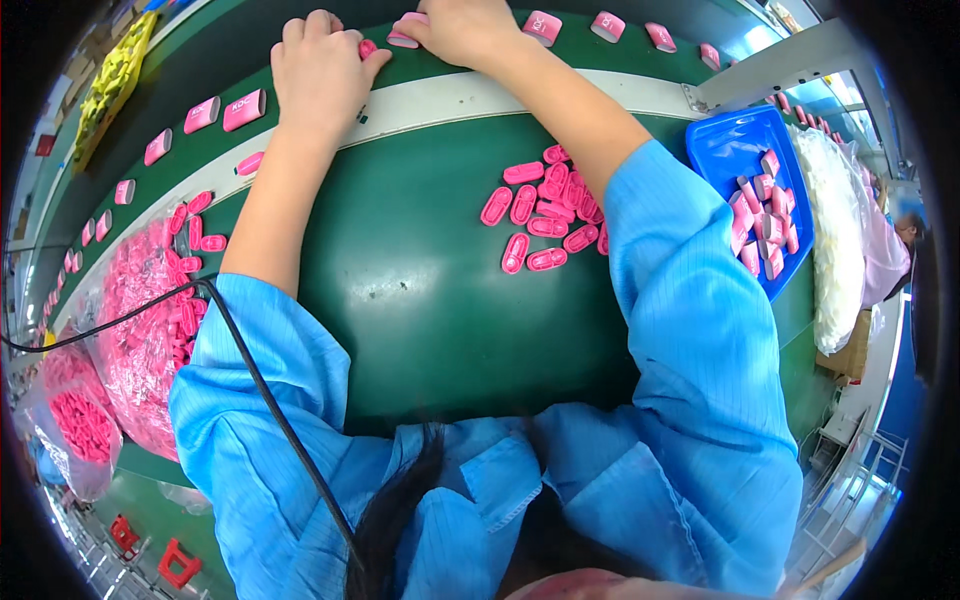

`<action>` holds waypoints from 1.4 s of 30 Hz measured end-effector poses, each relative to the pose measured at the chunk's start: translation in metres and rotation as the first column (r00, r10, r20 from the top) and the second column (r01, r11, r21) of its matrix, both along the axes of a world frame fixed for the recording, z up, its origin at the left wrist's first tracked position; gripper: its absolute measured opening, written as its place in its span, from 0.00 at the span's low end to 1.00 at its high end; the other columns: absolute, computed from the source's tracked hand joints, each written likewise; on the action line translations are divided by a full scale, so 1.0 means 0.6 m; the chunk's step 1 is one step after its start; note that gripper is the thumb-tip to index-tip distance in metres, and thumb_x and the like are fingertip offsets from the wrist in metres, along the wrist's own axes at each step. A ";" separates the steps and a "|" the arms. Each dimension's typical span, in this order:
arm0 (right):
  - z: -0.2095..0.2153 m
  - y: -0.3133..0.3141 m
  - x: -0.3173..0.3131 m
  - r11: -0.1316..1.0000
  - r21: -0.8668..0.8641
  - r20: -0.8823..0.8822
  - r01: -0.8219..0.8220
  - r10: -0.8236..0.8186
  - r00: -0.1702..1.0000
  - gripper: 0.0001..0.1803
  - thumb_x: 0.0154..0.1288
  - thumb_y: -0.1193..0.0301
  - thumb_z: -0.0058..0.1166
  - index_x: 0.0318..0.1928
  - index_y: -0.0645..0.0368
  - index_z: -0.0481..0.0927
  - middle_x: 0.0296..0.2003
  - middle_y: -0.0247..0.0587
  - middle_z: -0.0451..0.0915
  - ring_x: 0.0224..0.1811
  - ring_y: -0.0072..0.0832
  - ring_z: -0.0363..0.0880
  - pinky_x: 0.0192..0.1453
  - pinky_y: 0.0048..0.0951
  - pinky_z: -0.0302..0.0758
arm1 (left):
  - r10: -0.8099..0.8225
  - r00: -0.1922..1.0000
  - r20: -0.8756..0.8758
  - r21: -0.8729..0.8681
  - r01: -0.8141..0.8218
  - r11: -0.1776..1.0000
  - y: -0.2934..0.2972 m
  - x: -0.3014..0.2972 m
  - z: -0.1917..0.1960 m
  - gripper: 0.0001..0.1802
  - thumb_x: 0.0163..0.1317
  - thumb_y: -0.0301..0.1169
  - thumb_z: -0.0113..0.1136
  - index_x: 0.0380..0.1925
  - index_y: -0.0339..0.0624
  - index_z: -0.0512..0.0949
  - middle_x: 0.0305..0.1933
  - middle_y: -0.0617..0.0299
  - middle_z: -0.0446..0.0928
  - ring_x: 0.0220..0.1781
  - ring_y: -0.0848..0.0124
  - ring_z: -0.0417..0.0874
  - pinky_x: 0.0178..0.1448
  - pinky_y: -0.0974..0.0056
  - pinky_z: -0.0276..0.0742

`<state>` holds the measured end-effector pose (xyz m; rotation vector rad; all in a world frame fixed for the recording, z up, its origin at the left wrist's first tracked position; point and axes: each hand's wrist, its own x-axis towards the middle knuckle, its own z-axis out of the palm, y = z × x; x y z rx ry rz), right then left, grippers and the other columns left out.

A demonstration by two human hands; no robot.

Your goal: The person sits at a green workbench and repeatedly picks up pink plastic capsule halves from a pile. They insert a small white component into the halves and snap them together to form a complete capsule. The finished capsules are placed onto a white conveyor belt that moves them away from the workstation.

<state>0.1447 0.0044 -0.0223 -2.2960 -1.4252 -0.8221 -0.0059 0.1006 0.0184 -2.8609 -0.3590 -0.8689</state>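
Both my arms reach to the green belt (390, 62) beyond the white rail. My left hand (318, 75) is closed, with a small bright-pink oval cap (367, 48) between thumb and fingers. To its right, my right hand (468, 32) grips a flat pink case (404, 38) at the belt; its fingertips are partly cut off by the frame's top edge. More pink cases (244, 110) stand spaced along the belt on either side. On the green table before me lies a loose group of pink oval caps (546, 227), and one pink piece (249, 163) rests by the rail.
At right, a blue tray (705, 150) holds several pink cases, beside a white plastic bag (835, 240). Clear bags of pink parts (140, 330) spill at left, crossed by a black cable (245, 350). A metal post (775, 70) rises at upper right. Red stools (178, 563) stand below.
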 end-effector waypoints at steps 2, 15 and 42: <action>0.004 0.003 -0.005 0.993 0.016 -0.086 -0.114 0.115 0.990 0.14 0.60 0.63 0.59 0.35 0.63 0.83 0.38 0.54 0.82 0.49 0.49 0.77 0.56 0.43 0.72 | -0.086 0.992 0.090 0.087 0.078 0.993 0.021 0.004 -0.032 0.15 0.55 0.34 0.67 0.42 0.41 0.83 0.42 0.55 0.80 0.46 0.55 0.78 0.51 0.54 0.75; 0.036 -0.191 -0.042 0.875 0.482 -0.869 0.039 0.473 0.144 0.18 0.68 0.72 0.60 0.54 0.69 0.76 0.47 0.42 0.83 0.45 0.24 0.84 0.53 0.23 0.80 | -0.293 0.932 0.213 -0.913 0.297 0.282 -0.078 0.022 -0.022 0.19 0.64 0.29 0.62 0.55 0.37 0.79 0.42 0.57 0.86 0.41 0.74 0.87 0.47 0.70 0.82; 0.006 -0.233 -0.073 0.770 0.621 -0.783 0.143 0.603 0.154 0.20 0.65 0.77 0.61 0.56 0.72 0.75 0.44 0.49 0.84 0.43 0.30 0.85 0.51 0.26 0.83 | -0.271 0.899 0.343 -0.799 0.431 0.419 -0.186 -0.008 -0.042 0.25 0.61 0.20 0.60 0.58 0.25 0.68 0.45 0.41 0.83 0.49 0.57 0.87 0.52 0.62 0.84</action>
